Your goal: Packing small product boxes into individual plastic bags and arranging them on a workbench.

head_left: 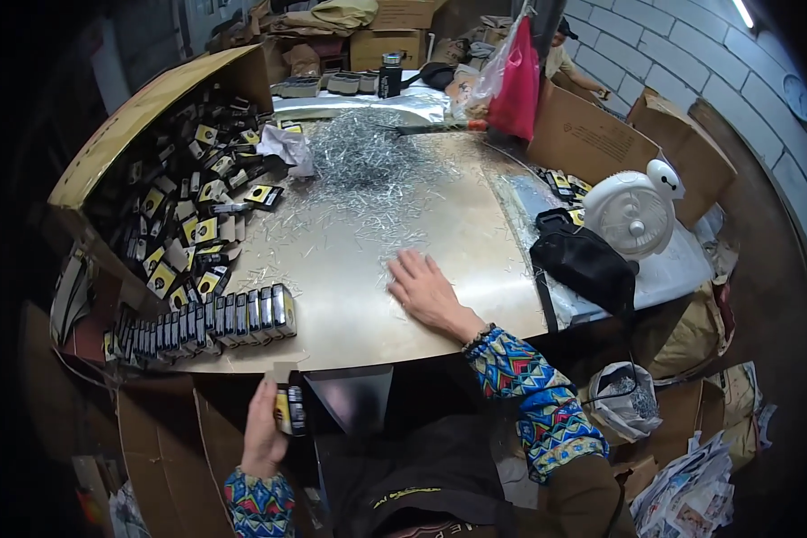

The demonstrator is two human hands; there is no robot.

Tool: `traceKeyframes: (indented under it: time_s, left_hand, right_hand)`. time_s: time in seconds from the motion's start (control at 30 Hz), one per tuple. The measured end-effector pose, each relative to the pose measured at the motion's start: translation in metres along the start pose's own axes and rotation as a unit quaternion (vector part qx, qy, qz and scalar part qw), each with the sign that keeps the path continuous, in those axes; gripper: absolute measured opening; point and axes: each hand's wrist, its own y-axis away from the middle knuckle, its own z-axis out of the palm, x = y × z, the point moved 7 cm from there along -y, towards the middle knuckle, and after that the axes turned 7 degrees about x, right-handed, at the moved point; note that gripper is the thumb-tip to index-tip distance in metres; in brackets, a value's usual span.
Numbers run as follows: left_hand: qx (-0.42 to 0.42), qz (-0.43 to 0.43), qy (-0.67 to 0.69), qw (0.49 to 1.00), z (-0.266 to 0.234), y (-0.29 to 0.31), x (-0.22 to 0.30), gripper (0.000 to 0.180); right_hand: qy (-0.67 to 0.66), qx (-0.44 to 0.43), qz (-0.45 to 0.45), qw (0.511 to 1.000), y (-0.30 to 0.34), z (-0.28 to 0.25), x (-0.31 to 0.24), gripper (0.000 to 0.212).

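Note:
My left hand (262, 429) is closed around a small black and yellow carton (290, 409) with its pale flap standing up, just below the table's front edge. On the tabletop (350, 305) lies my right hand (424, 289), palm down with fingers stretched out; whether anything is under them is hidden. Beyond those fingertips, thin silvery metal pins (359, 148) form a large heap, with loose ones scattered toward me. A row of similar cartons (229, 321) stands upright along the front left edge. Many more loose cartons (204, 230) spill from a big cardboard box (121, 130) lying at the left.
To the right are a white fan (632, 220) and a black bag (583, 264). A pink bag (516, 81) hangs at the back, near another person (569, 67). Below the table's right side sits a lined bucket (623, 403) with metal bits, beside stacked papers (690, 489).

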Motion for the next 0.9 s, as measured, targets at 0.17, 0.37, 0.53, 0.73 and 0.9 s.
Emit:
traceKeyframes:
  time_s: [0.17, 0.37, 0.53, 0.73, 0.9]
  left_hand:
    - [0.0, -0.137, 0.085, 0.987, -0.04, 0.018, -0.066, 0.037]
    - [0.059, -0.163, -0.093, 0.98, -0.079, 0.02, -0.138, 0.023]
    - [0.005, -0.152, -0.195, 0.969, -0.047, 0.021, -0.161, 0.031]
    - [0.024, -0.188, -0.001, 0.982, -0.019, 0.029, -0.179, 0.021]
    - [0.063, -0.175, 0.034, 0.982, -0.015, 0.035, -0.182, 0.021]
  right_hand:
    - [-0.067, -0.033, 0.04, 0.996, 0.002, -0.022, -0.023, 0.038]
    - [-0.103, 0.027, -0.027, 0.994, 0.002, -0.015, -0.026, 0.036]
    - [-0.093, 0.028, -0.031, 0.995, -0.005, -0.004, -0.055, 0.042]
    - [-0.081, 0.021, -0.031, 0.996, 0.021, 0.017, -0.139, 0.042]
    - [-0.067, -0.014, -0.013, 0.998, 0.053, -0.002, -0.176, 0.047]
